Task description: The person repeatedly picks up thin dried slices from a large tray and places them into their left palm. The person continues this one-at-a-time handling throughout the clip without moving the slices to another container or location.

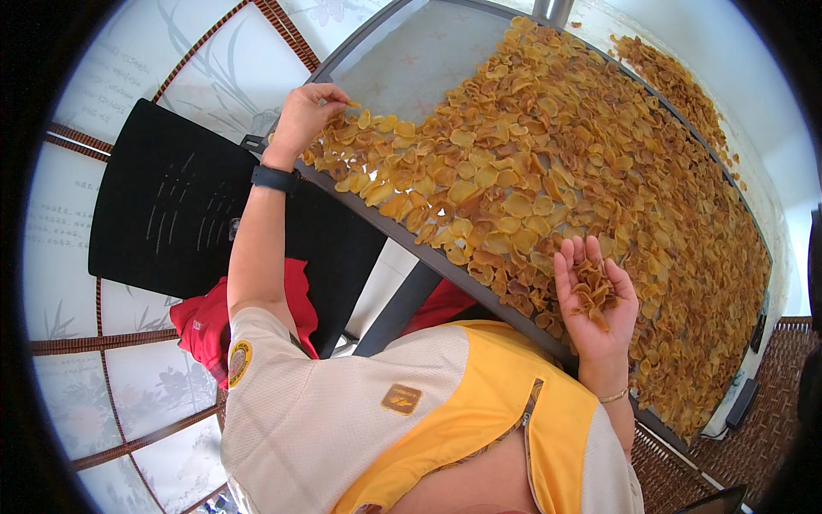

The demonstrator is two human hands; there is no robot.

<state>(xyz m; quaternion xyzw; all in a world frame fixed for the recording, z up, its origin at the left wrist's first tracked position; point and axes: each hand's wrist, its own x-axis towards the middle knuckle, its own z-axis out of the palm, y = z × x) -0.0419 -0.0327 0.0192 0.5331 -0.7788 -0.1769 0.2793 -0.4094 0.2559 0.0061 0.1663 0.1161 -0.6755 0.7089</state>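
Note:
A dark-rimmed tray or tabletop [411, 58] slants across the view before me, bearing a broad layer of thin, amber-brown dried slices [514, 167]. Over its left end, my left hand [311, 109] pinches one small dried slice [352, 104] between thumb and fingertips. That hand is beside the edge of the layer, where the pale surface shows. My right hand [600, 308] is palm up above the near edge, fingers curled around a small heap of darker, curled dried slices [594, 289]. The exact kind of slice cannot be told.
Beyond the far rim, another heap of dried slices [674, 83] lies on a pale ledge. A metal post [552, 11] stands at the far edge. A black chair back [167, 199] and red cloth [298, 295] are at left. Woven wicker [738, 443] shows at lower right.

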